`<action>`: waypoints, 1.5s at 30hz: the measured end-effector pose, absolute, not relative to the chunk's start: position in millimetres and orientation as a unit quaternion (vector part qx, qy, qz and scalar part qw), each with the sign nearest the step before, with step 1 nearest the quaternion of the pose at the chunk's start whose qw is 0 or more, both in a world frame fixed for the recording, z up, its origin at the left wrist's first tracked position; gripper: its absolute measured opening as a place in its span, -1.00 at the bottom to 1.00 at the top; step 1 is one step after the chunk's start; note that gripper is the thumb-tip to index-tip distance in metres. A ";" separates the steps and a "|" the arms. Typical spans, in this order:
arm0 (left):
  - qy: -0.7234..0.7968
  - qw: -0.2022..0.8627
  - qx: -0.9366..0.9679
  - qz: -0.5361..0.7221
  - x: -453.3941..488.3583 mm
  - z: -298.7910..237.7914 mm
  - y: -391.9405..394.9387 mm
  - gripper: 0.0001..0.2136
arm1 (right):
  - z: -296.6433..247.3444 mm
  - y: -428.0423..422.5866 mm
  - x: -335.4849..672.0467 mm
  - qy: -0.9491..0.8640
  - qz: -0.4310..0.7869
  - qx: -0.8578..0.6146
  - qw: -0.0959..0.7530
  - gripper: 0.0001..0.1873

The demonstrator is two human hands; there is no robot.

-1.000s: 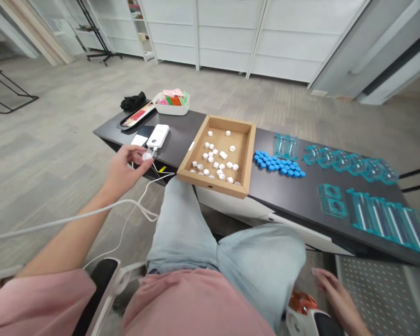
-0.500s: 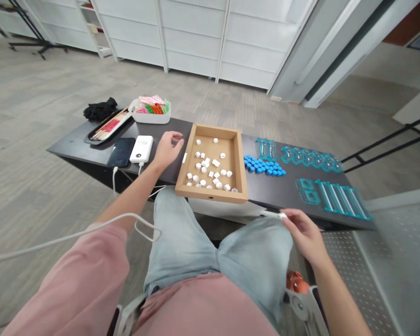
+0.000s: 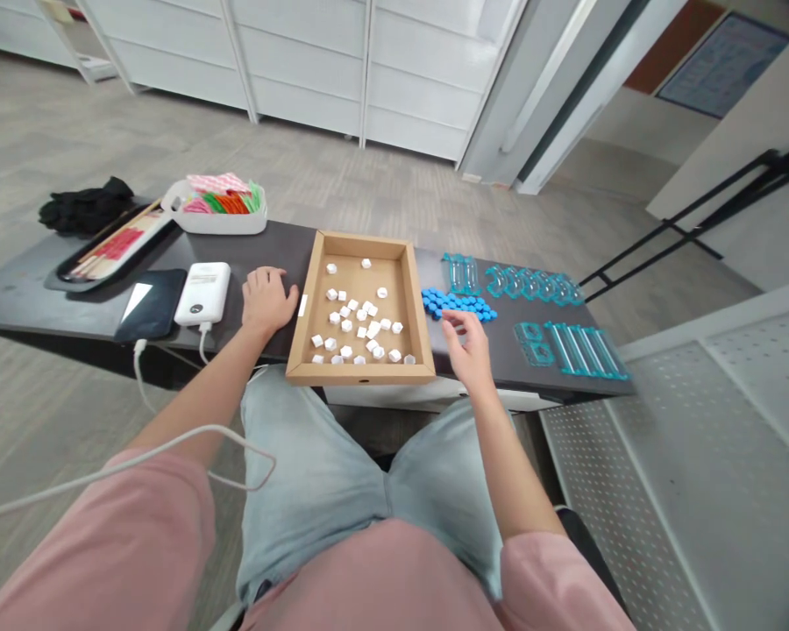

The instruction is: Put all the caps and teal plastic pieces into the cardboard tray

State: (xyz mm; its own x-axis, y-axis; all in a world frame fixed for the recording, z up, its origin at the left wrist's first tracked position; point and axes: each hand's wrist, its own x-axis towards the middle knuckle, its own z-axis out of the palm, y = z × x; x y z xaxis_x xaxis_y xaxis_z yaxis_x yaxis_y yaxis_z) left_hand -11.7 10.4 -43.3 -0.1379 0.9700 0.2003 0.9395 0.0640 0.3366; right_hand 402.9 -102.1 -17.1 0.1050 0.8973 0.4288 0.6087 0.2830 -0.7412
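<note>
Blue pieces (image 3: 464, 303) lie in a loose single-layer patch on the table (image 3: 505, 359), just right of the cardboard tray (image 3: 329, 379); long axis of the patch runs left to right, its right end slightly nearer. Right hand (image 3: 472, 349) is at the near edge of the patch and is the nearer of the two; from its fingertips the blue lies directly on the far side. Right fingers bent, thumb close to index; cannot tell whether they touch a blue piece or pinch anything. Left hand (image 3: 267, 301) is palm down on the dark tabletop, fingers slightly spread, nothing seen in it, just left of the tray, so the tray stands between it and the blue. In the tray: scattered white pieces (image 3: 373, 329), denser toward the near half. Right of the blue, clear teal plastic parts: a pair (image 3: 461, 273) at its far side, a row of rounded ones (image 3: 532, 285) far right, a small pair (image 3: 534, 343) and long tubes (image 3: 585, 350) near right. Left of the left hand: white power bank (image 3: 202, 294), then phone (image 3: 150, 305), both cabled. Beyond the table: grey floor (image 3: 302, 188), white cabinets (image 3: 302, 61).
</note>
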 end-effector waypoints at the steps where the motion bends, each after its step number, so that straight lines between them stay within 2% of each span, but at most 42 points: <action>1: 0.731 0.038 0.654 0.189 -11.0 -42.8 10.9 -0.41 | -24.0 -105.9 414.9 -0.638 0.153 -0.593 0.467 -0.65; 5: 0.736 0.032 0.653 0.175 -8.9 -40.4 10.8 -0.39 | -49.9 -124.6 445.2 -0.614 0.147 -0.639 0.441 -0.70; 9: 0.740 0.044 0.651 0.163 -6.3 -33.5 7.5 -0.41 | -59.0 -133.3 447.5 -0.647 0.119 -0.649 0.381 -0.66; 12: 0.742 0.060 0.652 0.144 -3.7 -26.2 4.6 -0.39 | -51.9 -120.4 448.6 -0.664 0.073 -0.662 0.341 -0.54; 18: 0.747 0.053 0.649 0.134 -0.3 -19.6 2.8 -0.36 | -44.5 -68.3 471.5 -0.654 0.015 -0.722 0.227 -0.15; 22: 0.751 0.054 0.646 0.122 -1.2 -20.8 4.6 -0.32 | -52.8 -59.0 478.9 -0.667 0.028 -0.728 0.158 -0.13; 28: 0.756 0.078 0.636 0.134 -3.0 -20.5 7.0 -0.22 | -55.4 -54.5 477.0 -0.657 0.015 -0.740 0.144 -0.09; 36: 0.742 0.101 0.642 0.166 -13.8 -29.5 12.7 -0.22 | -49.9 -53.9 471.4 -0.661 0.029 -0.737 0.138 -0.24; 42: 0.707 0.125 0.665 0.205 -24.9 -36.6 17.0 -0.23 | -51.1 -54.1 470.4 -0.646 0.010 -0.746 0.160 -0.16; 45: 0.706 0.127 0.665 0.210 -27.2 -36.5 19.1 -0.24 | -52.5 -51.8 471.6 -0.650 0.013 -0.742 0.162 -0.21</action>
State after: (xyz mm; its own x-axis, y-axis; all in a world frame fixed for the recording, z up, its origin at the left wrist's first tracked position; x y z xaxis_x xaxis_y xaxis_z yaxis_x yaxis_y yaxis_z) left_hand -27.2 19.1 -36.5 -0.0841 0.9914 0.1002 0.8844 0.0279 0.4659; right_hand 471.6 -51.8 -52.5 0.1539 0.9694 0.1913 0.9610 -0.1019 -0.2569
